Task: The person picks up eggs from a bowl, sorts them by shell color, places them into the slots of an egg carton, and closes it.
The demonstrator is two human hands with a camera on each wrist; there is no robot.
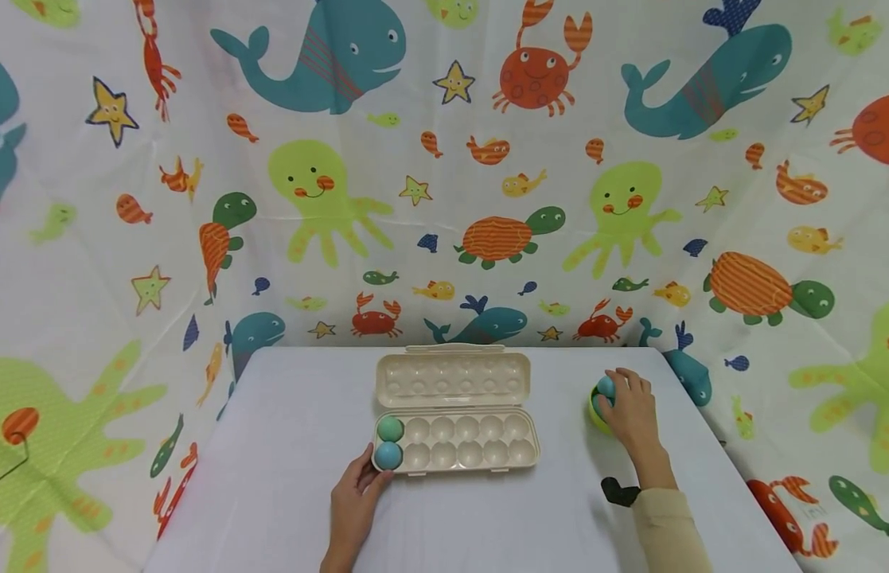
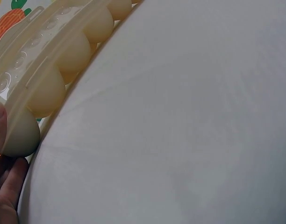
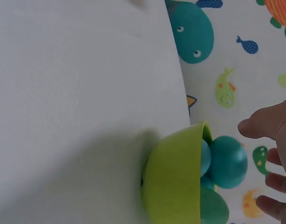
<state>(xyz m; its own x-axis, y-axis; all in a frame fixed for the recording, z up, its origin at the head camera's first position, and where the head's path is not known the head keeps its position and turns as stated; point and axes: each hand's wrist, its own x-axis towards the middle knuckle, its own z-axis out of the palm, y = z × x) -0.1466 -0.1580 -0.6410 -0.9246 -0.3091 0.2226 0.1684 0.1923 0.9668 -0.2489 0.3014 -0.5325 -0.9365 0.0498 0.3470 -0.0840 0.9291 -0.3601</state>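
Note:
A cream egg carton (image 1: 480, 464) lies on the table with its lid (image 1: 453, 406) folded back. In its leftmost column sit a green egg (image 1: 390, 429) and, in front of it, a blue egg (image 1: 388, 456). My left hand (image 1: 355, 497) grips the carton's front left corner, thumb on the rim and fingers beneath, as the left wrist view shows. Over the lime-green bowl (image 3: 173, 182) at the right, my right hand (image 1: 633, 414) has its thumb and fingers spread around a teal egg (image 3: 228, 162), apart from it. A green egg (image 3: 215, 207) and other bluish eggs fill the bowl.
The white-covered table (image 1: 286, 446) extends around the carton and bowl. A curtain (image 1: 444, 215) printed with sea animals hangs behind the table and along both sides. A dark, curved piece (image 1: 619, 492) shows beside the right wrist.

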